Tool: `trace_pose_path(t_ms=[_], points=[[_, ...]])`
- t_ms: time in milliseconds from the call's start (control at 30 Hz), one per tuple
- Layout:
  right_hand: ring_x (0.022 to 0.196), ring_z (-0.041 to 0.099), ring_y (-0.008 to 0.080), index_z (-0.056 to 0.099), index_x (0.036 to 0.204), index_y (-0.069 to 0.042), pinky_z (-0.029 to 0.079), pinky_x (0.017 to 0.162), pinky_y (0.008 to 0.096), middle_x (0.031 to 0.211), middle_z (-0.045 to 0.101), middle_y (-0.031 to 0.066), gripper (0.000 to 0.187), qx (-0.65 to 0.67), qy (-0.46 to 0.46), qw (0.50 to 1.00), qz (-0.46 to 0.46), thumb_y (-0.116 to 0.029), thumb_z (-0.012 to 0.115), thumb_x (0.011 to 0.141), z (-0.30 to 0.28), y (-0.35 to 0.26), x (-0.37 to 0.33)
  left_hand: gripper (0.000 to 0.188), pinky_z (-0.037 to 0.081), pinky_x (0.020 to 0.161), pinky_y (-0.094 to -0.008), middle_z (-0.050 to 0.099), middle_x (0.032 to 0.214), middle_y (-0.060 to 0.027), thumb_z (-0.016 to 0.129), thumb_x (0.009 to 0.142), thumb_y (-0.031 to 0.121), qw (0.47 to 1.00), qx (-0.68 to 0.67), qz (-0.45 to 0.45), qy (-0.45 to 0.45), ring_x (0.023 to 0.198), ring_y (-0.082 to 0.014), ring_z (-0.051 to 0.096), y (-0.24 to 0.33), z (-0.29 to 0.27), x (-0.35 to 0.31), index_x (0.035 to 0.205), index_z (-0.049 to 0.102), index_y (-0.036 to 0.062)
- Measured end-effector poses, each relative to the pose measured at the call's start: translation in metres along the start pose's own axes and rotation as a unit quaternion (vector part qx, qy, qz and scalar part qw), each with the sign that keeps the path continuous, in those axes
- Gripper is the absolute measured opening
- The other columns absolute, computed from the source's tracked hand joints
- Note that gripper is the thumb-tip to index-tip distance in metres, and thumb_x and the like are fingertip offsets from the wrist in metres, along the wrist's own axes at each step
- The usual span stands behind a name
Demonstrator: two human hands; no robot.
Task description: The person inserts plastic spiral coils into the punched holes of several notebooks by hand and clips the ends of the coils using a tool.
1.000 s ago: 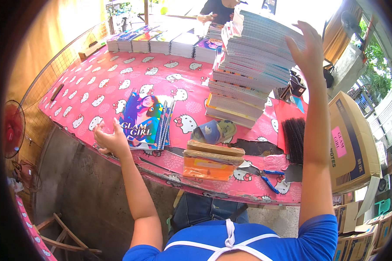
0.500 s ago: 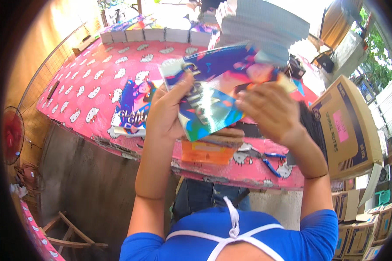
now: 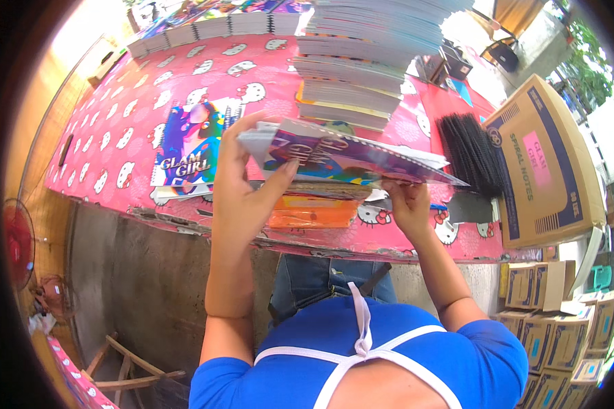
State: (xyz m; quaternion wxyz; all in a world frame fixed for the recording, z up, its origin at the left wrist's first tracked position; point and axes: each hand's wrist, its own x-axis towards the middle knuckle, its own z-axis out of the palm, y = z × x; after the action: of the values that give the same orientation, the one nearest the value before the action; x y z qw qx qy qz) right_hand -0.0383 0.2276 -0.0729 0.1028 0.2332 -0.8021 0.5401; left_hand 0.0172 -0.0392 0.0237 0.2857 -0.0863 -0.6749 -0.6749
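A notebook with a colourful printed cover [image 3: 351,160] is held up over the near part of the table, tilted so its page edges show, with a row of punched holes along its far edge. My left hand [image 3: 245,187] grips its left end, thumb pressed on the cover. At the lower right edge, my right hand [image 3: 411,204] is closed with fingertips pinching the cover's edge. Beneath the notebook lie a board-like stack and an orange block [image 3: 314,213]. Blue-handled pliers [image 3: 438,207] are mostly hidden behind my right hand.
A tall stack of punched page blocks [image 3: 355,68] stands just beyond the notebook. Similar notebooks [image 3: 187,146] lie at the left, and a row [image 3: 232,24] lines the far edge. Black spiral coils [image 3: 467,153] sit beside a cardboard box [image 3: 549,163] on the right of the pink-covered table [image 3: 102,160].
The notebook has tipped from showing its broad cover to a nearly edge-on slant. My right hand has moved from over the cover down to its lower right edge. The head view has shifted.
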Motion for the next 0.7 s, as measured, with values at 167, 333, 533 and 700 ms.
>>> trace_pose_path(t_ms=[167,333,533,700], points=[[0.079,0.064,0.0213,0.054,0.107,0.004,0.049,0.071,0.0317,0.087,0.065,0.0159,0.022,0.193,0.122,0.973,-0.031,0.000,0.059,0.085,0.016,-0.013,0.010,0.055,0.039,0.096,-0.0302,0.053,0.116,-0.0087,0.062,0.081,-0.007,0.991,-0.102,-0.066,0.051,0.109,-0.0166,0.052,-0.017,0.001,-0.019,0.131,0.040,0.0033],[0.108,0.054,0.0364,0.047,0.116,0.003,0.043,0.090,0.0395,0.117,0.053,0.0240,0.038,-0.094,-0.147,0.985,0.003,-0.001,0.062,0.081,-0.004,0.008,-0.008,0.075,0.033,0.105,-0.0350,0.042,0.136,-0.0138,0.070,0.076,-0.001,0.994,-0.054,0.037,0.085,0.128,-0.0214,0.038,0.001,0.007,-0.015,0.140,0.031,0.0041],[0.129,0.043,0.0263,0.033,0.143,-0.003,0.035,0.104,0.0358,0.141,0.042,0.0190,0.076,0.047,-0.059,0.997,-0.018,-0.004,0.070,0.077,0.004,-0.011,-0.026,0.076,0.027,0.108,-0.0357,0.037,0.141,-0.0133,0.071,0.077,0.005,0.976,-0.106,-0.142,0.126,0.130,-0.0202,0.035,-0.041,0.007,-0.047,0.141,0.030,-0.0004],[0.094,0.067,0.0291,0.059,0.120,-0.001,0.052,0.084,0.0368,0.106,0.067,0.0152,0.042,-0.209,-0.118,0.970,-0.027,-0.008,0.067,0.079,-0.088,-0.001,0.041,0.060,0.030,0.105,-0.0338,0.041,0.139,-0.0106,0.057,0.091,0.020,0.980,-0.123,-0.084,0.132,0.128,-0.0213,0.038,-0.062,-0.016,-0.033,0.142,0.031,0.0036]])
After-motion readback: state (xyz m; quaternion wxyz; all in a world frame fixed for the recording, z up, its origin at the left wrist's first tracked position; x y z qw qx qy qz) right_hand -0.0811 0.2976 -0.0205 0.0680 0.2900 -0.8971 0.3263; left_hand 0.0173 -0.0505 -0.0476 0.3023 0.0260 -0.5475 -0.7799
